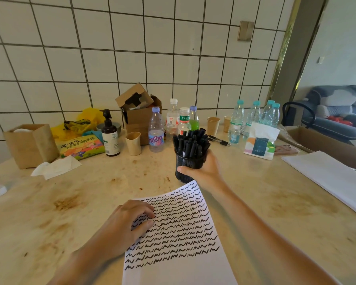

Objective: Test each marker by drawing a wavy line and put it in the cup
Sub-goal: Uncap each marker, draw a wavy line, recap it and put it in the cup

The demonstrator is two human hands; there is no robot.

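Just beyond the scribbled paper (174,229), black mesh cup (186,164) crammed with markers (191,141), gripped mid-wall by right hand (203,171); left hand (127,223), fingers loosely curled, pinning the sheet; likely top-heavy, rigid, best held low.

Black perforated mesh, metal by the look, on the cup (187,166); matt black plastic on the markers (190,142) packed inside. Smooth white paper on the sheet (179,233), inked in matt black waves. Polished, faintly glossy stone-like beige on the table (80,202), blotched with rough-looking brown stains. Glossy white glazed tile on the wall (132,58), dull grey in the joints. Clear shiny plastic on the water bottles (253,116); dark glossy plastic on the pump bottle (110,138). Matt brown cardboard on the open box (140,112). Plain matt paper on the small cups (213,125). Soft crumpled tissue (56,166), white.
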